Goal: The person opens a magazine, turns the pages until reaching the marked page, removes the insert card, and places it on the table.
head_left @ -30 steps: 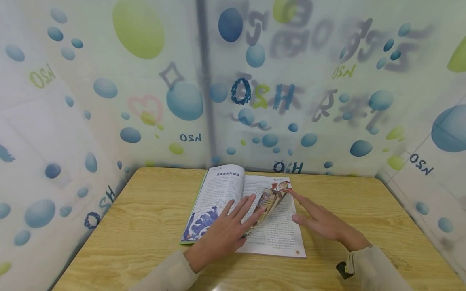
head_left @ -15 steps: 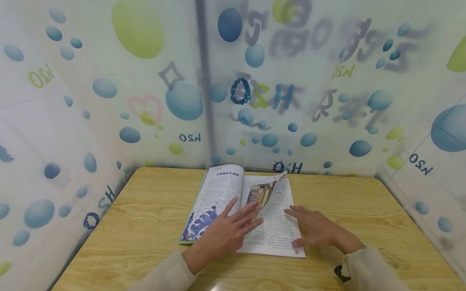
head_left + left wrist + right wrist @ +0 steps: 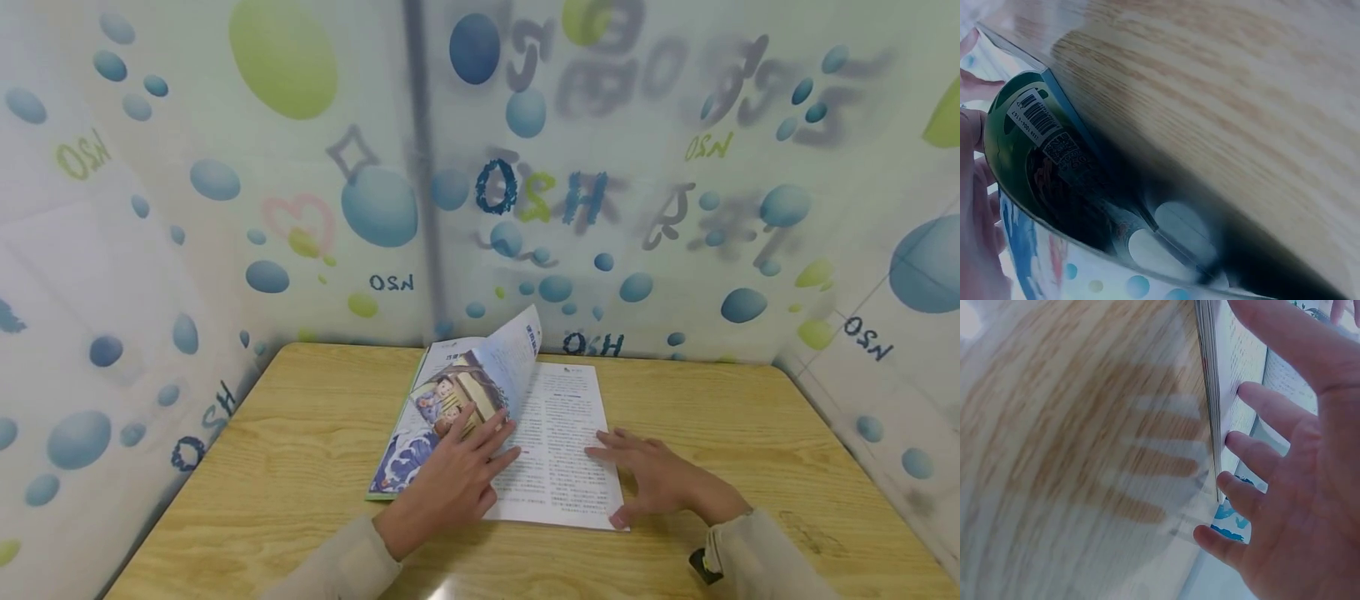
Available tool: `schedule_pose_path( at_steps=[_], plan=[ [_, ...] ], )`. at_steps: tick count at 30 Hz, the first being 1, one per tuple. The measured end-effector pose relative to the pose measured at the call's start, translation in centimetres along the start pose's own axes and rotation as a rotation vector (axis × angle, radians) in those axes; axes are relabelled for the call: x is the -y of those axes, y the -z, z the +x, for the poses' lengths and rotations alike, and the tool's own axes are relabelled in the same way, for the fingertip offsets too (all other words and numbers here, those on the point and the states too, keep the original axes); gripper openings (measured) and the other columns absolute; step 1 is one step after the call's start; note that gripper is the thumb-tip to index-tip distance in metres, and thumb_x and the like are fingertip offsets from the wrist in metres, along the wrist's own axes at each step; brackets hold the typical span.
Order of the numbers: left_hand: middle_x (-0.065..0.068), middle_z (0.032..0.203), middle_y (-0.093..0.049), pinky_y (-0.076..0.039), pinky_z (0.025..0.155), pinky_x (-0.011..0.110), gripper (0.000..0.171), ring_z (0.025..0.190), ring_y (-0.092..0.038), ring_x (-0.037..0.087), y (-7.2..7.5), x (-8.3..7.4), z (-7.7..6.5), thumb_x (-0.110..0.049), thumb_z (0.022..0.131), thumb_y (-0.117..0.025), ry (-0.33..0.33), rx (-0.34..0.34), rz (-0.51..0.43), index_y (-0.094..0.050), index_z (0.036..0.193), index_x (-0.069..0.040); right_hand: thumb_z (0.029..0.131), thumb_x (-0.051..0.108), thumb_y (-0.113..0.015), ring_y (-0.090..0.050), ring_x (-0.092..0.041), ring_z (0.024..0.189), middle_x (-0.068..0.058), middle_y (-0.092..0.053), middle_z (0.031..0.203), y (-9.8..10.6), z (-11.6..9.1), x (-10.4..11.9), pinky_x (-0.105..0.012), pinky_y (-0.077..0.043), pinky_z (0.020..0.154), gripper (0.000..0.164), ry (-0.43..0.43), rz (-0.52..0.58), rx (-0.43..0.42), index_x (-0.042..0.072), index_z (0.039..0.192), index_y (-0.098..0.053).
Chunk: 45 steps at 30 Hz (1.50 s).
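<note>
An open magazine [image 3: 566, 417] lies on the wooden table. One of its pages [image 3: 517, 346] stands partly raised, bent over toward the left side, with a picture of figures on its folded part. My left hand [image 3: 448, 487] rests over the lower part of that page, fingers extended. At the right margin, my right hand [image 3: 663, 479] has its fingers spread, fingertips on the right page and thumb near its lower corner. The left wrist view shows the green back cover [image 3: 1004, 134] with a barcode, curving up off the table. In the right wrist view, the page stack [image 3: 1211, 394] runs beside the fingertips.
The wooden table [image 3: 300, 450] extends on both sides of the magazine. Behind it hangs a pale curtain [image 3: 645, 158] printed with blue and green bubbles, close to the table's back edge. More of it flanks both sides.
The curled page has swung from the right side over to the left. My right hand has drawn back from its upper corner to the right margin; the left hand has shifted slightly left.
</note>
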<state>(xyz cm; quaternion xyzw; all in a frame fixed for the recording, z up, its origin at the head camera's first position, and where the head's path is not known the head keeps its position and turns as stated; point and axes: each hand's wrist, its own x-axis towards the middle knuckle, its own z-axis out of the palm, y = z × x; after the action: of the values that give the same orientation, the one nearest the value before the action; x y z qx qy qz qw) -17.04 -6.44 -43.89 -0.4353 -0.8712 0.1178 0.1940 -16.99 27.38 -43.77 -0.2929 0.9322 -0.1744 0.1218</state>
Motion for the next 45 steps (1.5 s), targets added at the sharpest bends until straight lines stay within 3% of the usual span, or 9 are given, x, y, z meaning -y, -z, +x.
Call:
schedule_pose_path(
  at_steps=[9, 16, 27, 31, 45],
  plan=[
    [0.008, 0.154, -0.043, -0.015, 0.114, 0.066, 0.046, 0.149, -0.025, 0.029, -0.5, 0.3, -0.6, -0.031, 0.092, -0.053, 0.075, 0.0, -0.186, -0.064, 0.134, -0.019, 0.069, 0.059, -0.082, -0.026, -0.055, 0.14, -0.022, -0.035, 0.156, 0.3, -0.1, 0.2, -0.075, -0.023, 0.102, 0.099, -0.022, 0.019, 0.031, 0.009, 0.148, -0.047],
    [0.008, 0.152, -0.045, -0.017, 0.113, 0.066, 0.045, 0.148, -0.028, 0.029, -1.0, 0.5, -0.8, -0.034, 0.09, -0.054, 0.1, 0.006, -0.219, -0.065, 0.132, -0.02, 0.07, 0.061, -0.081, -0.024, -0.054, 0.141, -0.021, -0.033, 0.157, 0.0, 0.0, -0.1, -0.075, -0.022, 0.102, 0.1, -0.036, 0.035, 0.035, 0.011, 0.149, -0.046],
    [0.007, 0.156, -0.04, -0.023, 0.113, 0.062, 0.049, 0.148, -0.027, 0.028, -1.0, 0.6, -1.2, -0.036, 0.094, -0.049, 0.137, 0.112, -0.338, -0.059, 0.139, -0.02, 0.069, 0.063, -0.08, -0.024, -0.053, 0.142, -0.02, -0.033, 0.158, -0.2, 0.1, -0.2, -0.075, -0.022, 0.102, 0.1, -0.041, 0.029, 0.033, 0.011, 0.148, -0.048],
    [0.008, 0.157, -0.038, -0.026, 0.113, 0.06, 0.05, 0.148, -0.027, 0.03, -1.1, 0.6, -1.3, -0.034, 0.095, -0.048, 0.145, 0.119, -0.38, -0.058, 0.141, -0.018, 0.068, 0.062, -0.08, -0.024, -0.054, 0.142, -0.021, -0.033, 0.157, -0.1, 0.1, -0.1, -0.077, -0.022, 0.101, 0.1, -0.034, 0.027, 0.032, 0.011, 0.148, -0.048],
    [0.008, 0.158, -0.036, -0.03, 0.11, 0.062, 0.05, 0.147, -0.029, 0.03, -0.6, 0.6, -1.3, -0.034, 0.096, -0.046, 0.165, 0.165, -0.407, -0.058, 0.141, -0.018, 0.074, 0.066, -0.073, -0.031, -0.053, 0.139, -0.021, -0.039, 0.153, 0.0, 0.2, -0.2, -0.074, -0.027, 0.1, 0.094, -0.003, -0.017, 0.011, 0.011, 0.146, -0.051]
  ],
)
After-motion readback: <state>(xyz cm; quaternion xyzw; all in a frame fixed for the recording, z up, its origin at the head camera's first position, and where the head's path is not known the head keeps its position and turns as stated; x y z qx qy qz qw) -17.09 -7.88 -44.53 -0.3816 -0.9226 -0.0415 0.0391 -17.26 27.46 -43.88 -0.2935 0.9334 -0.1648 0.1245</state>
